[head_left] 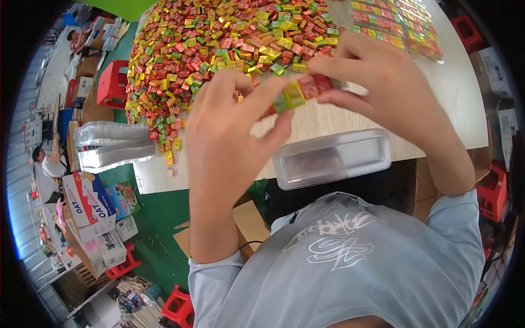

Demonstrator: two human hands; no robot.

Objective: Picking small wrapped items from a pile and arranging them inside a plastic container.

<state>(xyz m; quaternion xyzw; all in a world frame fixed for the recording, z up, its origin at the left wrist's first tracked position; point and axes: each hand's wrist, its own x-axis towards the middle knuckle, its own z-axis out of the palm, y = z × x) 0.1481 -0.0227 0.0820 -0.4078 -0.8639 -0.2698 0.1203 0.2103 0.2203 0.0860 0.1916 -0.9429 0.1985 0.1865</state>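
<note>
Between my two hands a short row of small wrapped candies [295, 96], red, green and yellow, is held end to end above the table. My left hand [229, 115] pinches its left end with thumb and fingers. At the other end, the thumb and fingers of my right hand [377, 79] close on the red pieces, slightly blurred. A clear plastic tray [363, 152] lies below the hands at the table's near edge, with no candies visible in it. Just beyond the hands spreads a large heap of the same wrapped candies [219, 44].
Filled candy trays [383, 24] stand at the far right of the table [454, 109]. Stacked clear trays [115, 145] sit at its left edge. Around it are red stools [113, 85], printed cartons [90, 199] and an open cardboard box [246, 224]. Other people work far left.
</note>
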